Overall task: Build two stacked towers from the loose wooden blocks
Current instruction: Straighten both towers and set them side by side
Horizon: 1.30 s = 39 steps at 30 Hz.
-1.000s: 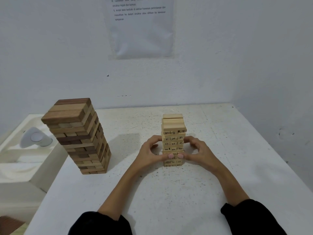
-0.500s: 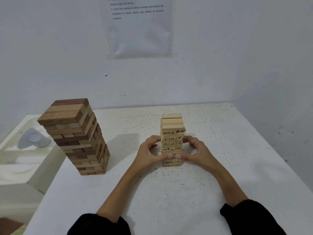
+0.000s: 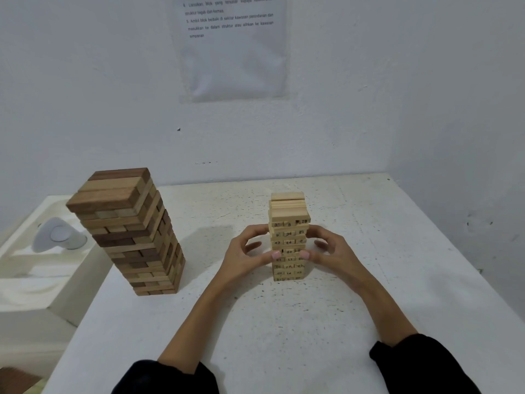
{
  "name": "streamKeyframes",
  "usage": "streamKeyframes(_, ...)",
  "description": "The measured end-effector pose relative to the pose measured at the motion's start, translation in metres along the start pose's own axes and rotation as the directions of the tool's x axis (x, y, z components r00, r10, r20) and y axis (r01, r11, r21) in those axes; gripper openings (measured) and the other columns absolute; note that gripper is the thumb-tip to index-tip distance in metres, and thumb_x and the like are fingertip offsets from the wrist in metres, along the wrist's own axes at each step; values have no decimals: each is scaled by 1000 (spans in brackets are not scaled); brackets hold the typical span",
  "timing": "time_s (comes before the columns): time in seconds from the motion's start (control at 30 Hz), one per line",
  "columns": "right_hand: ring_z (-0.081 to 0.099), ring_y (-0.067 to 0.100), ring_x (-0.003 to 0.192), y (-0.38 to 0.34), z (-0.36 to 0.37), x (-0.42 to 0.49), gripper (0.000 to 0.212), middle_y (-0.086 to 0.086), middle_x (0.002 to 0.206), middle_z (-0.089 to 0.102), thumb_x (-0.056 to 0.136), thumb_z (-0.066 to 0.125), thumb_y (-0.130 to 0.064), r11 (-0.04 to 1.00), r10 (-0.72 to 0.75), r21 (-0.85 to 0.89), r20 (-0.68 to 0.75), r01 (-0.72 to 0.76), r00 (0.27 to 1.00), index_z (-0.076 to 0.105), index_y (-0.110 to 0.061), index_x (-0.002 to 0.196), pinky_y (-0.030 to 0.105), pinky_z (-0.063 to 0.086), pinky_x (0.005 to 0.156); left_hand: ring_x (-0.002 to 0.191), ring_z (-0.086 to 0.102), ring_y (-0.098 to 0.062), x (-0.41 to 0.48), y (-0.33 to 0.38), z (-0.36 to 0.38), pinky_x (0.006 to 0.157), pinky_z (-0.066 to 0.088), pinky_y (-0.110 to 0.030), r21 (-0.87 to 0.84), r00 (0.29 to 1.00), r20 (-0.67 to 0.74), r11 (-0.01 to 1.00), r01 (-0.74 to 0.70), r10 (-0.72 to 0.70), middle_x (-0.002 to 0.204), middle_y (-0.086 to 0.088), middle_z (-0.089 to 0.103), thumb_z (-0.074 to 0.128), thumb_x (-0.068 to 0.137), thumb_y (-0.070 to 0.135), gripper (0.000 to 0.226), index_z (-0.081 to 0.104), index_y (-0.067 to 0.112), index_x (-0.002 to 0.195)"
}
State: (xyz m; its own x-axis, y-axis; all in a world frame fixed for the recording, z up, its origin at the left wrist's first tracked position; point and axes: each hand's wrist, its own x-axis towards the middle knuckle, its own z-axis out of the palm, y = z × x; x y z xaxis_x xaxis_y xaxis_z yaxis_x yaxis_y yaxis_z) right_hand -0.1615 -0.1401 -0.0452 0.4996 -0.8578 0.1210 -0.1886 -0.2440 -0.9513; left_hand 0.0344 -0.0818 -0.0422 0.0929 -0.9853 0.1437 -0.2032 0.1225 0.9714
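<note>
View from the head camera. A white wall meets a second wall at the far right corner. A white speckled table fills the lower part of the view. A printed sheet hangs on the wall above the table's far edge. A white tray sits beside the table on the left, lower than the tabletop.

The brown tower, built of mixed dark and light blocks, stands upright at the table's left edge. The pale tower is narrower, with numbers printed on its block ends. It stands upright near the table's centre, well apart from the brown tower. Its top layer is only partly filled.

The left hand and right hand clasp the pale tower at mid height from either side. The fingers curl round its flanks, and both thumbs press on the front face, close together. Both forearms end in dark sleeves.

A small rounded white object lies in the tray.
</note>
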Motion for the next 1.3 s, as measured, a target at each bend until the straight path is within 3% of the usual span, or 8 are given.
streamKeyframes(0.1, 53, 8, 116, -1, 1, 0, 71, -9, 119, 62, 58, 66, -60, 1000, 3, 15, 14, -3, 1000, 56, -25, 119, 40, 35, 108, 118, 57, -16, -1, 1, 1, 106, 39, -47, 10, 1000, -2, 1000, 0, 0, 119, 4, 65, 77, 60, 52, 68, 62, 20, 117)
streamKeyframes(0.23, 54, 7, 115, -3, -1, -2, 68, -12, 118, 63, 61, 66, -58, 999, 18, 39, 55, -21, 998, 55, -27, 121, 45, 35, 108, 118, 57, -16, -2, 4, 1, 106, 39, -46, -8, 1000, 11, 1000, 6, -6, 119, 5, 66, 77, 53, 69, 81, 61, 22, 117)
streamKeyframes(0.33, 53, 3, 114, -3, -1, -3, 68, -15, 119, 62, 61, 66, -57, 998, 32, 57, 87, -37, 996, 54, -29, 122, 47, 35, 108, 117, 57, -18, -1, 4, 2, 105, 39, -51, -9, 999, 24, 1000, 23, -23, 119, 6, 66, 79, 55, 60, 74, 61, 24, 117)
streamKeyframes(0.47, 53, 10, 118, -3, -2, -3, 71, -8, 122, 61, 62, 70, -53, 997, 17, 79, 76, -23, 997, 53, -25, 125, 48, 31, 110, 114, 59, -13, 0, 4, 4, 105, 39, -49, 15, 999, 32, 1000, 19, -19, 115, 8, 67, 77, 56, 48, 66, 60, 25, 116)
streamKeyframes(0.7, 53, 12, 118, -1, -3, -2, 60, -8, 119, 63, 63, 71, -50, 996, 8, 83, 62, -13, 998, 57, -27, 116, 47, 31, 109, 114, 59, -15, 1, 4, 4, 105, 39, -53, -17, 999, 26, 999, 29, -29, 116, 7, 66, 81, 55, 43, 62, 65, 23, 111)
streamKeyframes(0.87, 52, 13, 120, 0, -4, -3, 67, -8, 123, 61, 63, 71, -52, 995, 10, 99, 72, -17, 997, 57, -24, 122, 48, 32, 109, 116, 58, -19, 0, 5, 4, 102, 39, -58, -48, 999, 27, 998, 36, -35, 119, 5, 65, 83, 56, 41, 59, 66, 25, 111)
streamKeyframes(1.03, 53, 16, 118, 1, -3, -1, 72, -6, 120, 62, 58, 75, -61, 991, 3, 136, 63, -11, 998, 57, -25, 117, 48, 33, 108, 116, 58, -16, 0, 5, 4, 104, 39, -54, -25, 998, 46, 999, 42, -41, 119, 4, 66, 82, 55, 43, 67, 62, 25, 117)
streamKeyframes(1.3, 53, 15, 118, 4, -4, 0, 75, -5, 120, 63, 54, 76, -62, 988, -1, 151, 51, -7, 999, 59, -24, 116, 42, 33, 108, 115, 59, -16, 0, 6, 4, 105, 38, -54, -30, 999, 40, 999, 26, -25, 120, 5, 64, 81, 55, 39, 61, 66, 23, 113)
